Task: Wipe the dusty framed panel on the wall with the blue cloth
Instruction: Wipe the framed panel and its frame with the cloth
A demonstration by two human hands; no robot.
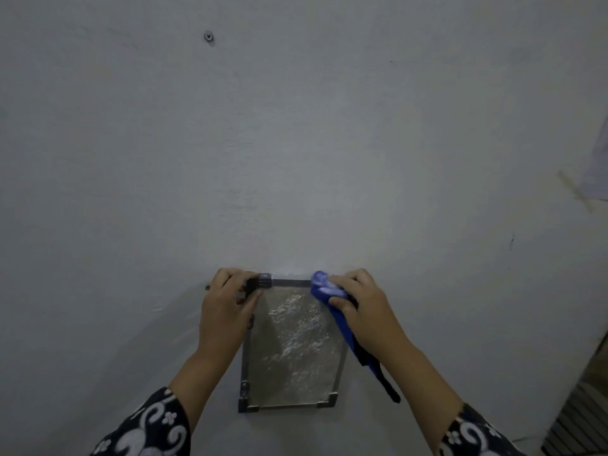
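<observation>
The right hand [358, 307] is bunched around the blue cloth [327, 289], fingers curled over it and thumb tucked beneath, pressing the wadded end onto the top right corner of the framed panel [292, 343]; the loose tail of the cloth, blue with a dark edge, hangs down along the forearm past the panel's right side. That grip looks chosen to make a firm pad for rubbing rather than a flat sheet. Across from it, the left hand [228, 302] grasps the top left corner of the panel, fingers wrapped over the dark corner piece and thumb on the front, seemingly to steady the frame against the wall [296, 143] so it does not swing under the pressure. The panel itself sits low on the wall, upright, its metal rim showing along the top, left and bottom, and its face is clouded with pale, powdery dust through the middle, so I judge the wiping has barely started. Patterned sleeves [144, 426] cover both forearms. Higher up, a lone screw [209, 36] sits in the wall, and a taped paper [595, 166] hangs at the far right.
</observation>
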